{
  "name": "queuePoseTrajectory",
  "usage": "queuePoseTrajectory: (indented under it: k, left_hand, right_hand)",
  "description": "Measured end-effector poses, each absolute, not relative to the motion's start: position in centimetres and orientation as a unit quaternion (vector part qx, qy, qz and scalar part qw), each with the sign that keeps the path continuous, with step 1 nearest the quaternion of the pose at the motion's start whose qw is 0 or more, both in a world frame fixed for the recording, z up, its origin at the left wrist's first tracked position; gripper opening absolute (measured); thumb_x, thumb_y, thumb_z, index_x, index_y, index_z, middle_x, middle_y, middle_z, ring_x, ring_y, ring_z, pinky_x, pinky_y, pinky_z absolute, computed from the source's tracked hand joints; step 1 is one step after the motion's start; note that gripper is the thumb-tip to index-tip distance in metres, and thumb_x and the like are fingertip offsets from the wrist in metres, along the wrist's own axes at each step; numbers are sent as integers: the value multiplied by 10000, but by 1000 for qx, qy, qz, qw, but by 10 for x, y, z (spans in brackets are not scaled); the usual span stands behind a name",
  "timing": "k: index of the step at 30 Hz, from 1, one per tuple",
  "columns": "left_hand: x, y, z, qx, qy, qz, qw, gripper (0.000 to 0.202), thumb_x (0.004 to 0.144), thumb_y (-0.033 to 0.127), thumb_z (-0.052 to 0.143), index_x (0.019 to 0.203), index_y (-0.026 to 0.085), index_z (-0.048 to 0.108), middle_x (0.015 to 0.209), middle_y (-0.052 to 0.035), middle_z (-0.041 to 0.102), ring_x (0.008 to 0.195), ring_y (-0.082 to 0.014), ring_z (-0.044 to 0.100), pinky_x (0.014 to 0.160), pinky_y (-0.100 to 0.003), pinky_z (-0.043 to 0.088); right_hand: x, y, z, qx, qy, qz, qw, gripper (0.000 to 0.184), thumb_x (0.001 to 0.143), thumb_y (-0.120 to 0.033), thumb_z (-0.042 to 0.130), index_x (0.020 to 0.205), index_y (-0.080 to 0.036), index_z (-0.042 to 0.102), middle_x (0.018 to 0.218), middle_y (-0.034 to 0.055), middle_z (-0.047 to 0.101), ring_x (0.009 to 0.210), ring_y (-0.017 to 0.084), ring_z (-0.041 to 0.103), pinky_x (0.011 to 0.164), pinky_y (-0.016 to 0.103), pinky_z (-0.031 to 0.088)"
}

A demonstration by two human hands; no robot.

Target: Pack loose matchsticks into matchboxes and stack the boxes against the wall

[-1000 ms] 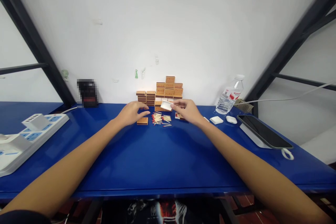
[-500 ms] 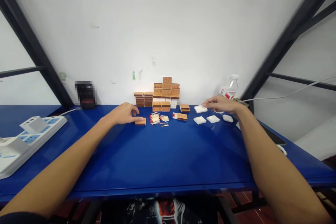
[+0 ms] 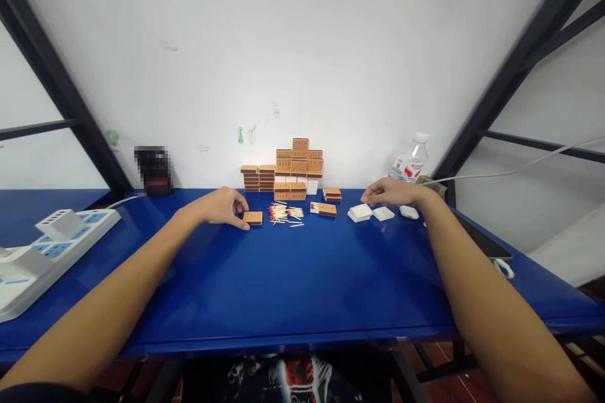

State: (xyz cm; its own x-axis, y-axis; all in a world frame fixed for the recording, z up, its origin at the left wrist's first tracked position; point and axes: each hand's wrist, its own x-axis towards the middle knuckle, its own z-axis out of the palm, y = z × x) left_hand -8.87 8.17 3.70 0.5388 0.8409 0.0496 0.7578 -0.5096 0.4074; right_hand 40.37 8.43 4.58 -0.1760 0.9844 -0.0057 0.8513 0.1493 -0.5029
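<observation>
My left hand rests at the left end of a closed brown matchbox, thumb and forefinger apart, the thumb near its edge. Over on the right, my right hand has its fingertips pinched at the back edge of a white matchbox tray. That tray lies slightly askew on another white tray. Beside them sits a third white tray. A loose pile of red-tipped matches lies between the hands, near a half-open matchbox showing red match heads.
Stacked matchboxes stand against the wall, with another stack to their left. Two matchboxes lie piled nearby. A plastic bottle, a white earphone case and a power strip are on the blue table.
My right hand has brought the white tray nearer and set it over another tray. My left thumb has come off the top of the matchbox to its left end.
</observation>
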Motion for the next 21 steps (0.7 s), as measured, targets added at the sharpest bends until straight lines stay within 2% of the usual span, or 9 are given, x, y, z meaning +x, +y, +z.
queuePoseTrajectory:
  k: [3, 9, 12, 14, 17, 19, 21]
  left_hand:
    - [-88, 82, 37, 866, 453, 115, 178, 363, 583, 506, 896, 834, 249, 841, 772, -25, 762, 734, -197, 694, 608, -246, 448]
    - [-85, 79, 42, 867, 445, 132, 180, 344, 639, 496, 869, 849, 226, 831, 781, -39, 766, 743, -201, 693, 637, -256, 477]
    - [-78, 73, 46, 870, 432, 155, 181, 350, 686, 510, 844, 869, 212, 820, 801, -46, 768, 761, -199, 694, 666, -265, 492]
    - [-69, 66, 48, 874, 416, 173, 185, 354, 715, 516, 834, 892, 210, 817, 838, -52, 773, 777, -199, 696, 667, -267, 497]
    - [-53, 55, 45, 884, 393, 179, 179, 385, 734, 536, 832, 930, 206, 810, 880, -60, 777, 781, -198, 696, 666, -275, 508]
    - [-42, 48, 42, 893, 375, 179, 173, 408, 751, 557, 826, 949, 201, 802, 868, -56, 772, 782, -199, 696, 680, -284, 519]
    - [-35, 43, 38, 899, 358, 184, 171, 414, 763, 569, 822, 933, 194, 794, 843, -49, 762, 765, -193, 690, 680, -288, 523]
  right_hand:
    - [398, 85, 48, -608, -740, 253, 135, 417, 712, -538, 789, 915, -174, 813, 823, 78, 776, 729, 200, 666, 620, 282, 482]
    - [387, 91, 45, -608, -741, 174, 227, 340, 790, -448, 721, 886, -127, 781, 758, 97, 754, 694, 206, 655, 633, 305, 477]
    - [368, 90, 41, -588, -749, 155, 264, 368, 820, -452, 703, 955, -118, 780, 824, 99, 753, 761, 205, 658, 688, 303, 491]
    - [344, 84, 38, -542, -776, 185, 264, 412, 812, -491, 734, 1035, -149, 785, 881, 75, 758, 790, 189, 664, 718, 288, 505]
    - [297, 65, 32, -400, -825, 323, 234, 532, 787, -501, 797, 1213, -186, 751, 1001, 71, 759, 777, 170, 655, 703, 286, 517]
    - [269, 52, 29, -356, -839, 341, 232, 621, 756, -459, 843, 1318, -230, 711, 1109, 65, 748, 715, 132, 615, 655, 268, 495]
    - [249, 42, 25, -341, -854, 329, 214, 636, 761, -435, 853, 1344, -231, 702, 1056, 50, 749, 695, 127, 599, 637, 261, 472]
